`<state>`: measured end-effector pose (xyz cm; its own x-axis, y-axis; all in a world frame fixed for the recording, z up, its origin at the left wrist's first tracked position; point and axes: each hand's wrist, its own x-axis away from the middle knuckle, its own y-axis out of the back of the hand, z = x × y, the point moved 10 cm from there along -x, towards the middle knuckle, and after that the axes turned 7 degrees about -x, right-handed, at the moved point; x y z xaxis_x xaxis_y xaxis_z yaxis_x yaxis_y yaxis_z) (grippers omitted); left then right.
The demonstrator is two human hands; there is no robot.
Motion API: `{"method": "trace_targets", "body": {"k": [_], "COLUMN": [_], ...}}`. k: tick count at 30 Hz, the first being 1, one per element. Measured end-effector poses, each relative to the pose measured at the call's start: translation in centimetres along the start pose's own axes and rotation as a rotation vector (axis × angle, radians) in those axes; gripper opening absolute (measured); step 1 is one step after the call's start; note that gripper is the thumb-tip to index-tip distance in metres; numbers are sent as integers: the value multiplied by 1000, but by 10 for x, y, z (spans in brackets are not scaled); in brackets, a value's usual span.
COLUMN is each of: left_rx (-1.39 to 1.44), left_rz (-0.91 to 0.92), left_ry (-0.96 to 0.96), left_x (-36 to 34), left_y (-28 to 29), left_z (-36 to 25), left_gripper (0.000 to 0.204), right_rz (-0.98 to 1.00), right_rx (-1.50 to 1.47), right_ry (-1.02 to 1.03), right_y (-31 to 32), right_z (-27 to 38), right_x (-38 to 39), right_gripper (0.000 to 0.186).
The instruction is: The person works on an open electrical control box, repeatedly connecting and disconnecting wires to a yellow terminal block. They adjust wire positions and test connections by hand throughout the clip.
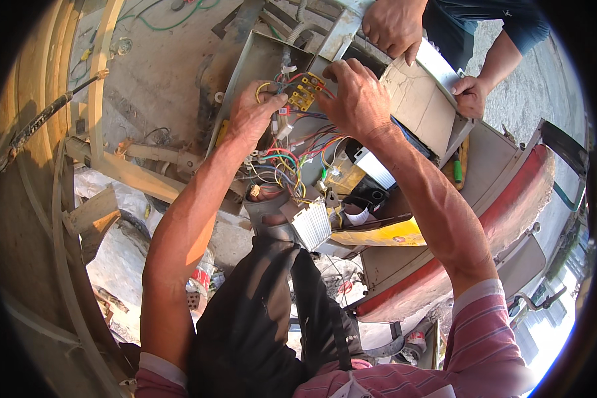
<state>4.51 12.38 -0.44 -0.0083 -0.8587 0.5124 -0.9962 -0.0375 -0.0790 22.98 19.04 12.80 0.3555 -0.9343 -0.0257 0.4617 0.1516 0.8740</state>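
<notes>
A yellow terminal block [304,93] with metal contacts sits among coloured wires, between my two hands. My left hand [251,114] is closed at its left side, thumb and finger pinching a thin wire. At the block's right end, the bent fingers and thumb of my right hand [359,96] grip its edge; the exact contact is partly hidden. Below hangs a tangle of wires [288,159] with white connectors. A silver finned box [312,225] rests near my knees, and a second finned box [375,167] lies under my right forearm.
Another person's hands [395,28] hold a metal frame around a tan panel [421,103] at the upper right. A green-handled tool [458,171] lies beside it. A yellow panel [385,234] and red-edged bodywork [517,192] are near my right arm. Wooden beams [99,86] stand left.
</notes>
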Motion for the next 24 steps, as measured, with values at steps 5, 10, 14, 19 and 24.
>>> {"method": "trace_targets", "body": {"k": [5,10,14,19,24], "left_rx": [54,72,21,62,96], "left_rz": [-9,-69,-76,-57,-53], "left_ry": [-26,-21,-25,-32,-56], "left_x": [-6,-8,-7,-6,-4], "left_y": [0,1,3,0,-3], "left_z": [2,2,0,-3,-5], "left_gripper": [33,31,31,31,31], "right_rz": [136,397,390,414,242], "right_rx": [-5,33,36,-86,-40], "right_ry": [-27,-176,-228,-281,-141], "right_y": [-5,-20,-27,-31,-21], "right_z": [2,-3,-4,-16,-5], "right_x": [-12,-15,-16,-18,-18], "right_gripper": [37,39,39,40,40]}}
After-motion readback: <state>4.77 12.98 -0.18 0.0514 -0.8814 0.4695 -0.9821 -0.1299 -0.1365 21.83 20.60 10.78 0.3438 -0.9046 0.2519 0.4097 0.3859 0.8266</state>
